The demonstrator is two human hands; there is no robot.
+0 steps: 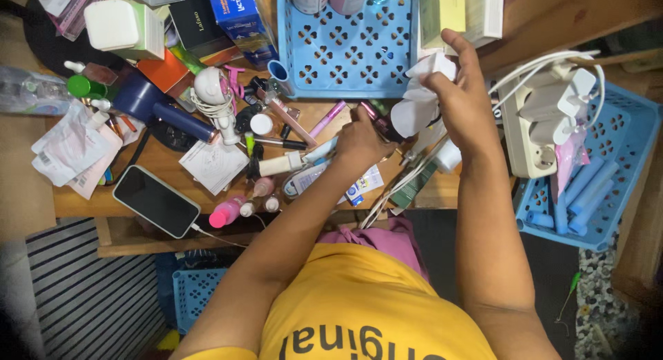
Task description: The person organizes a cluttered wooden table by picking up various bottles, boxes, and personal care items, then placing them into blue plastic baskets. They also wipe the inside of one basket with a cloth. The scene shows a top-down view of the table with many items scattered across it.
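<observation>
Left hand point(359, 142) is gripping a dark small bottle point(382, 125) near the counter's point(173, 168) front edge; right hand point(459, 97) is pinching white tissue point(418, 101) against it. A slipped bottle could topple neighbouring pink bottles point(228, 211).

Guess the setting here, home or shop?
Likely a home dressing or vanity table: a cluttered wooden tabletop strewn with small cosmetic bottles, a blue hair dryer, and a phone on charge. The left hand and right hand work over the clutter.
</observation>
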